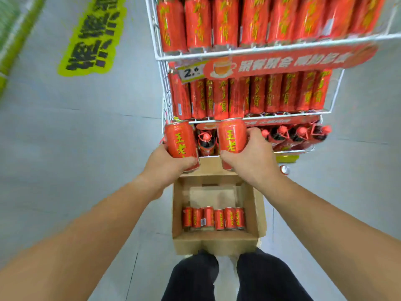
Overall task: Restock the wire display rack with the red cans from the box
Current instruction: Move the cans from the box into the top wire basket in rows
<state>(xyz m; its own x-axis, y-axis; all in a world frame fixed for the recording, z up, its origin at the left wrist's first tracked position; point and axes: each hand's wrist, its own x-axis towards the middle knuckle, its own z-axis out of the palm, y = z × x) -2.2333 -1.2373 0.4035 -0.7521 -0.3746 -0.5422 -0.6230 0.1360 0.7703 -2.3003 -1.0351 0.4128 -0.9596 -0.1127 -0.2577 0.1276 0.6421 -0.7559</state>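
My left hand (pixel 167 168) grips a red can (pixel 181 141) with yellow characters, held upright above the open cardboard box (pixel 217 241). My right hand (pixel 252 159) grips a second red can (pixel 232 135) beside it. Both cans hover in front of the white wire display rack (pixel 161 55), level with its lower tiers. Inside the box, several red cans (pixel 213 218) stand in a row along the near wall. The rack's upper two shelves are packed with red cans (pixel 251 96).
The rack's bottom shelf holds dark bottles with red caps (pixel 297 134). A red banner (pixel 280 60) and a price tag (pixel 191 72) hang on the rack's front. My dark-trousered legs (pixel 236 279) stand behind the box. A yellow-green floor sticker (pixel 91 38) lies at the left.
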